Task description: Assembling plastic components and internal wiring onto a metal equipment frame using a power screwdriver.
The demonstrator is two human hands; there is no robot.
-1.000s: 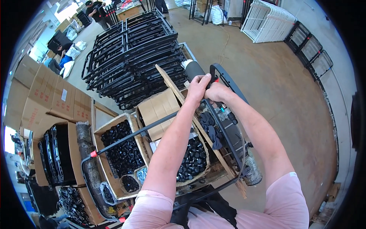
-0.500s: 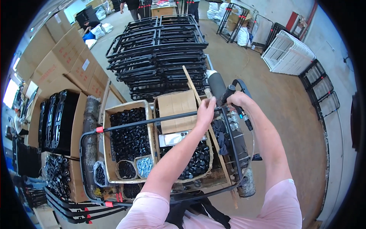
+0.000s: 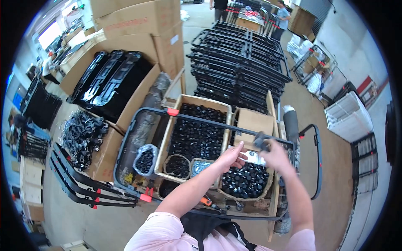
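1. Grips a blurred dark tool (image 3: 261, 142) in the curled right hand (image 3: 275, 156).
2. Spreads the left hand (image 3: 231, 159), seemingly empty, just beside.
3. Brings both inward from the far-right corner of the black frame (image 3: 205, 121) beneath, suggesting a pause there.

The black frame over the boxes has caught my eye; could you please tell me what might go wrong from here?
The blurred dark object in the right hand might knock the black frame, which passes close by in this view. If it slipped, it could drop among the loose black caps. If the frame shifted, it might catch the open bag of small black parts and spill some.
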